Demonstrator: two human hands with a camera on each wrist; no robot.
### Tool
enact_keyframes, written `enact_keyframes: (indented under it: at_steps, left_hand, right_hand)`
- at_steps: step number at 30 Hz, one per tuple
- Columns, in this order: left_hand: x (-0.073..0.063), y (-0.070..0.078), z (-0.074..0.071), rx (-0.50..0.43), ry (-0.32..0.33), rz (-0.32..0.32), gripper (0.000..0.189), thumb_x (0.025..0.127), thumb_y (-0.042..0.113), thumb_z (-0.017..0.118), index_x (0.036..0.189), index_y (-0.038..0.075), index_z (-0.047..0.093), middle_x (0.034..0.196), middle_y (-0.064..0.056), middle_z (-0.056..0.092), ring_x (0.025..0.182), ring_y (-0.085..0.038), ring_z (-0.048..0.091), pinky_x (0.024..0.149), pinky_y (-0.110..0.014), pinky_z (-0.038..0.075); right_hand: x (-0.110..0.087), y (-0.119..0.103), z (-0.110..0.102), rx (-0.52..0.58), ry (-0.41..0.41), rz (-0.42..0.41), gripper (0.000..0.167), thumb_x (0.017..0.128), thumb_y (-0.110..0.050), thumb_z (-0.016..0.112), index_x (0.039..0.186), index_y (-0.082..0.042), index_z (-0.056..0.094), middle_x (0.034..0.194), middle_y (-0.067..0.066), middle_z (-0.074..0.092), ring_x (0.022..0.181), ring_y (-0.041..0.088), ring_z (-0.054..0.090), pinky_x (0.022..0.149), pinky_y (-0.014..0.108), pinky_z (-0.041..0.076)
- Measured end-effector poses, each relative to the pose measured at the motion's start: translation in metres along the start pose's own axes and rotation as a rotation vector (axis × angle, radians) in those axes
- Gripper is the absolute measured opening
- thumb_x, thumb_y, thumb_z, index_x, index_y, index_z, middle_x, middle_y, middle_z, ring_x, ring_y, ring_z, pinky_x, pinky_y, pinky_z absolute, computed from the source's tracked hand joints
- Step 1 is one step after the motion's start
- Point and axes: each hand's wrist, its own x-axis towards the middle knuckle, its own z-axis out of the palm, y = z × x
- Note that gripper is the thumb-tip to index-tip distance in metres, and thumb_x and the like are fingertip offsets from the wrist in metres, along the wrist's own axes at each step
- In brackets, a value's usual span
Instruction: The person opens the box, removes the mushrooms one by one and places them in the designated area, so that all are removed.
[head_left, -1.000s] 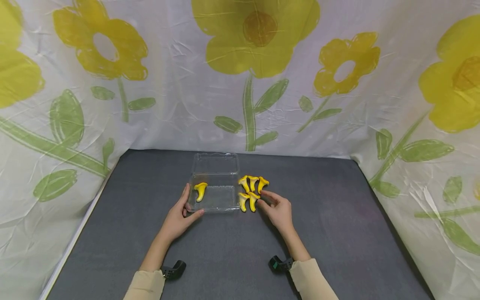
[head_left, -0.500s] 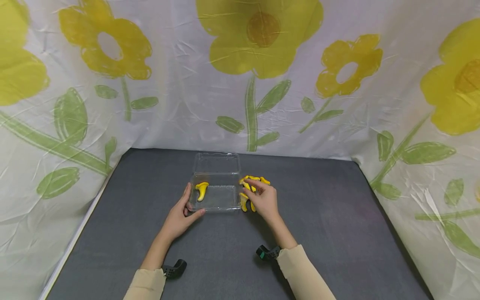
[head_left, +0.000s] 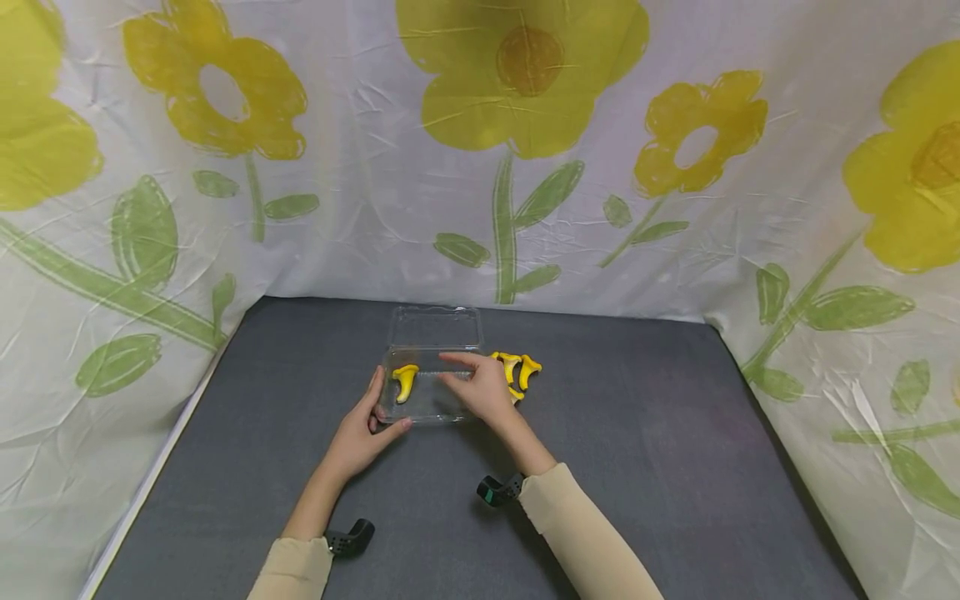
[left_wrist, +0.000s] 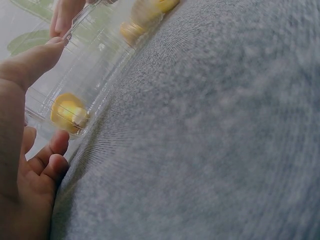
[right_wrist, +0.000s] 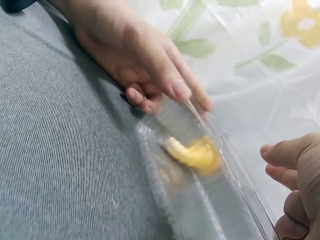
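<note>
A clear plastic clamshell box [head_left: 442, 410] lies on the dark table with its lid [head_left: 435, 327] folded back. One yellow mushroom shaped like a chanterelle [head_left: 405, 382] rests inside, near the left wall. My left hand [head_left: 358, 437] holds the box at its near left corner, thumb along the front rim [left_wrist: 95, 70] and the other fingers at the side. Over the right half of the box hovers my right hand [head_left: 483, 390]. Its thumb and index finger stand apart, and nothing shows between them in the right wrist view. Several more yellow mushrooms [head_left: 528, 371] lie right of the box, partly hidden by that hand.
Dark grey cloth covers the table [head_left: 675, 458]. Behind it and along both sides hangs a white curtain [head_left: 360, 208] printed with yellow flowers. Black wrist devices [head_left: 501, 490] sit at both sleeves.
My right hand has moved left from the mushrooms beside the box to above the box's right half. My left hand keeps its hold on the box; the mushroom inside has stayed put.
</note>
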Motion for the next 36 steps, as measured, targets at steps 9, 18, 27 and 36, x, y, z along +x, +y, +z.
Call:
enact_keyframes:
  at_steps: [9,18,27,36]
  left_hand:
    - [-0.001,0.002,-0.001,-0.022,-0.003,-0.001,0.109,0.094,0.036,0.084,0.172,0.015,0.011,0.132,-0.014,0.054,0.076,-0.014,0.039,0.07,-0.028,0.037]
    - [-0.001,0.003,-0.002,-0.026,-0.012,-0.009,0.108,0.094,0.035,0.084,0.173,0.018,0.012,0.108,-0.008,0.053,0.075,-0.015,0.038,0.069,-0.028,0.036]
    - [-0.001,0.002,-0.003,-0.04,-0.017,0.011,0.108,0.095,0.034,0.083,0.173,0.017,0.011,0.147,-0.017,0.049,0.073,-0.014,0.038,0.068,-0.028,0.036]
    - [-0.001,0.002,-0.002,-0.041,-0.02,0.001,0.108,0.095,0.035,0.083,0.173,0.018,0.01,0.162,-0.016,0.037,0.073,-0.015,0.038,0.067,-0.027,0.036]
  right_hand:
    - [0.017,-0.012,0.019,-0.118,-0.096,0.011,0.033,0.097,-0.018,0.08,0.129,-0.01,0.078,0.127,0.006,0.076,0.102,0.025,0.076,0.086,0.039,0.061]
    - [0.028,-0.011,0.035,-0.158,-0.174,0.062,0.032,0.099,-0.02,0.079,0.129,-0.011,0.078,0.129,0.005,0.075,0.118,0.024,0.072,0.096,0.042,0.059]
    - [0.034,-0.008,0.043,-0.216,-0.19,0.058,0.028,0.099,-0.023,0.078,0.125,-0.012,0.08,0.123,0.005,0.078,0.114,0.023,0.073,0.095,0.041,0.058]
    - [0.039,-0.004,0.049,-0.317,-0.193,0.065,0.022,0.1,-0.026,0.078,0.119,-0.018,0.084,0.118,0.001,0.08,0.101,0.017,0.076,0.079,0.029,0.058]
